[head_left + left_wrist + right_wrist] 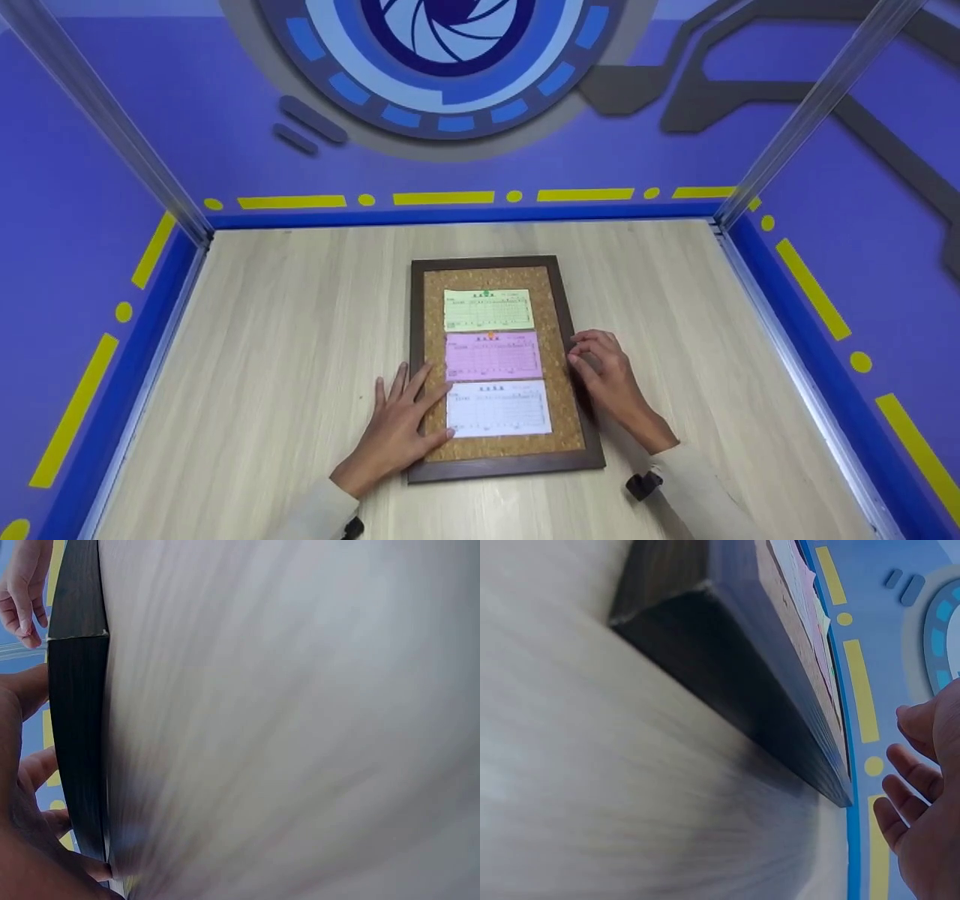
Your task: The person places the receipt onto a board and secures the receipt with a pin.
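Note:
On the table lies a dark-framed corkboard [437, 281] bearing three paper slips. The top one is a green slip [489, 311] with a green pushpin [486, 293]; below it, a pink slip [487, 360] carries an orange pushpin [491, 336]. Lowest is a white slip [499, 412]. My left hand [401, 427] spreads over the board's left edge, thumb and index fingertips at the white slip's left side. Beside the right frame edge, my right hand [606, 375] has bent fingers, thumb near index finger; I cannot tell whether a small thing sits between them.
The pale wood table [300, 315] is enclosed by blue printed walls [187, 97] at the back and both sides. Metal posts [814, 112] rise at its far corners. The corkboard's thick dark side [727, 682] stands up from the table in the right wrist view.

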`<move>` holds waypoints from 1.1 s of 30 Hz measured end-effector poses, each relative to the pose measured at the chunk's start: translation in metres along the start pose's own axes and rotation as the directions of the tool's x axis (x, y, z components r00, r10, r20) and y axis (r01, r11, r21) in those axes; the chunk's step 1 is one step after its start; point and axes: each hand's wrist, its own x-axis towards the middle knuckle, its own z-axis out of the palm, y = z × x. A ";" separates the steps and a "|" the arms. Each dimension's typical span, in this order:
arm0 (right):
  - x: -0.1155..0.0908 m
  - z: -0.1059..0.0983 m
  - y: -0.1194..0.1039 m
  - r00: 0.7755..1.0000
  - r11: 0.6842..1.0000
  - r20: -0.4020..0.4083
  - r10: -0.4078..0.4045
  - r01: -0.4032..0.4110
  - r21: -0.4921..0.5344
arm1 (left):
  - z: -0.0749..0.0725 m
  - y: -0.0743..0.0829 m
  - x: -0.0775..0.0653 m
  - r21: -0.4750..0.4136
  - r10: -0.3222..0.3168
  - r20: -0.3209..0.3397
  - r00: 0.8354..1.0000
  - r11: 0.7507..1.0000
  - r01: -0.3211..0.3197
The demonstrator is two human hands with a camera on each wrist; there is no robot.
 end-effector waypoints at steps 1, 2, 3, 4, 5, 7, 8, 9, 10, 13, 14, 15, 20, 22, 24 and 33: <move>0.000 0.001 0.000 1.000 1.000 0.004 0.002 -0.002 0.002 | 0.000 0.000 0.000 -0.001 0.000 -0.001 1.000 1.000 0.000; 0.000 0.002 -0.001 1.000 1.000 0.008 0.001 -0.001 0.001 | 0.000 0.000 0.000 -0.002 0.000 -0.002 1.000 1.000 0.000; 0.000 0.002 -0.001 1.000 1.000 0.013 0.001 -0.001 0.004 | 0.000 0.000 0.000 -0.004 0.001 -0.004 1.000 1.000 -0.001; 0.000 0.003 -0.002 1.000 1.000 0.019 0.004 -0.004 0.007 | 0.000 0.000 -0.001 -0.007 0.002 -0.005 1.000 1.000 -0.002; 0.000 0.004 -0.002 1.000 1.000 0.025 0.005 -0.005 0.009 | 0.000 0.000 -0.001 -0.009 0.004 -0.008 1.000 1.000 -0.004; -0.001 0.005 -0.004 0.999 1.000 0.048 0.019 -0.019 0.010 | 0.000 0.000 -0.001 -0.010 0.006 -0.009 1.000 1.000 -0.006; -0.001 0.006 -0.004 0.998 1.000 0.059 0.026 -0.027 0.008 | 0.000 0.000 -0.001 -0.009 0.006 -0.009 1.000 1.000 -0.006; -0.001 0.006 -0.005 0.997 0.999 0.071 0.036 -0.037 0.010 | 0.000 0.000 -0.001 -0.009 0.005 -0.010 1.000 1.000 -0.005; -0.001 0.007 -0.007 0.996 0.999 0.082 0.042 -0.043 0.010 | 0.000 0.000 -0.001 -0.007 0.003 -0.009 1.000 1.000 -0.003; 0.000 0.010 -0.009 0.994 0.999 0.102 0.046 -0.048 0.015 | 0.001 0.000 0.000 -0.001 -0.004 -0.005 1.000 1.000 0.004; 0.000 0.011 -0.010 0.993 0.999 0.106 0.048 -0.049 0.015 | 0.001 0.000 0.000 0.001 -0.006 -0.005 1.000 1.000 0.006; 0.001 0.013 -0.011 0.993 0.999 0.109 0.046 -0.049 0.017 | 0.001 0.000 -0.001 0.001 -0.007 -0.005 1.000 1.000 0.007; 0.001 0.018 -0.014 0.992 0.999 0.126 0.029 -0.033 0.032 | 0.001 0.000 -0.001 0.002 -0.006 -0.006 1.000 1.000 0.006; 0.002 0.021 -0.015 0.991 0.999 0.133 0.015 -0.021 0.043 | 0.001 0.000 -0.001 0.004 -0.005 -0.008 1.000 1.000 0.005; 0.003 0.023 -0.017 0.989 0.999 0.146 0.014 -0.020 0.044 | 0.001 0.000 -0.001 0.008 -0.003 -0.010 1.000 1.000 0.003; 0.007 0.033 -0.028 0.973 0.998 0.229 0.031 -0.044 0.053 | 0.001 0.000 -0.001 0.004 -0.012 -0.002 1.000 1.000 0.012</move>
